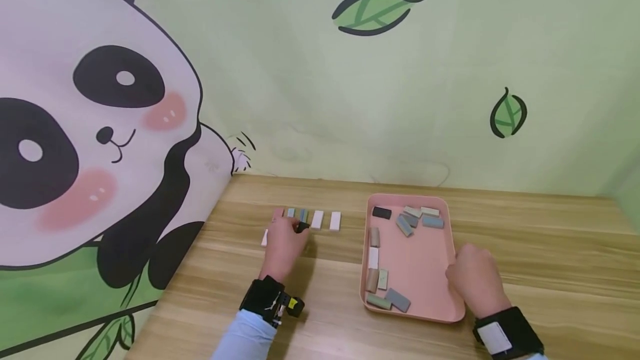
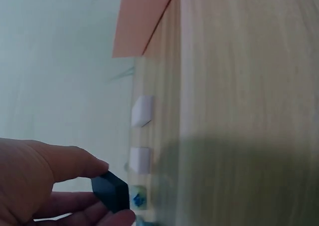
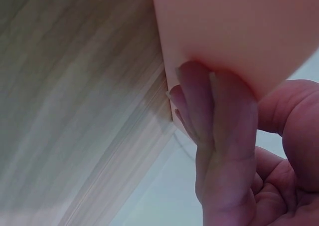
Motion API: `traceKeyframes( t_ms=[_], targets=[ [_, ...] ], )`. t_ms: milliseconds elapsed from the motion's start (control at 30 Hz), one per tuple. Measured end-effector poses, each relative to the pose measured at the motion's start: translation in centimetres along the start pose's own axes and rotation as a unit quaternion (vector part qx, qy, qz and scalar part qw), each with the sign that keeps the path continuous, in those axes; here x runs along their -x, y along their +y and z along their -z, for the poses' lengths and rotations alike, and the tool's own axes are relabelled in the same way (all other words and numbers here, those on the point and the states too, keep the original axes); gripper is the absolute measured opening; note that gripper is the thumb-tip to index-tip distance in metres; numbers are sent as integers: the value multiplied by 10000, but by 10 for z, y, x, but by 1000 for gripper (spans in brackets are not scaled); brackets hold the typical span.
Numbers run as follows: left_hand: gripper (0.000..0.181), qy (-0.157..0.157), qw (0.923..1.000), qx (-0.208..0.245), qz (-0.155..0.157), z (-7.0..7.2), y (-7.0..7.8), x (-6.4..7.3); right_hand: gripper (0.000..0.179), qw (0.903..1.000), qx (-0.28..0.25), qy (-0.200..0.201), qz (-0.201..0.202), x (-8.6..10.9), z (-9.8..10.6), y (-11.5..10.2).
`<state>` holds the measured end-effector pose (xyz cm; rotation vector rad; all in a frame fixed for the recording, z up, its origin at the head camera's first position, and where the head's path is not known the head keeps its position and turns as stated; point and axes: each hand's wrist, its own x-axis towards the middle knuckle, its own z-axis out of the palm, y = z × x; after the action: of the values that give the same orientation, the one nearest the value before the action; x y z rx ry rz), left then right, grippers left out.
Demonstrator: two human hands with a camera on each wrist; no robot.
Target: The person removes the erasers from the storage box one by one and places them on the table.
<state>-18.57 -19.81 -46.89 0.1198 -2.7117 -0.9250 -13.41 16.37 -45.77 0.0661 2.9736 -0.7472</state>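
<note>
My left hand (image 1: 284, 243) pinches a small black rectangular block (image 2: 112, 192) between thumb and fingers, over a row of blocks on the table. In that row are a pink block (image 1: 278, 214), two bluish ones and two white blocks (image 1: 317, 220); another white block (image 1: 264, 237) is partly hidden by the hand. My right hand (image 1: 477, 279) holds the right side wall of the pink tray (image 1: 420, 276), its fingers against the outside of the wall and the thumb over the rim. Its fingertips (image 3: 194, 79) touch the wall in the right wrist view.
Inside the tray, several blocks lie along the left and far sides: a black one (image 1: 381, 213), blue ones (image 1: 432, 221), brown ones (image 1: 372, 280) and a green one (image 1: 379, 300). Behind the wooden table (image 1: 550, 260) stands a wall with a panda picture.
</note>
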Motion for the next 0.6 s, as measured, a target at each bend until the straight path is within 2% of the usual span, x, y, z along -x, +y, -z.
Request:
traceKeyframes(
  t_ms=[100,267,467,600],
  targets=[
    [12,-69,9999,-102,69,-6,0,2,17,10000,0,19,-18,0,-1,0],
    [20,-208,9988,-364,241,-12,0,3,16,10000,-27,1,-65,0,-2,1],
    [22,-312,9966,-654,394,-15,0,2,14,10000,-2,-19,-76,0,-1,1],
    [23,-302,9956,-800,381,-15,0,1,13,9998,-40,-82,-168,0,0,-1]
  ],
)
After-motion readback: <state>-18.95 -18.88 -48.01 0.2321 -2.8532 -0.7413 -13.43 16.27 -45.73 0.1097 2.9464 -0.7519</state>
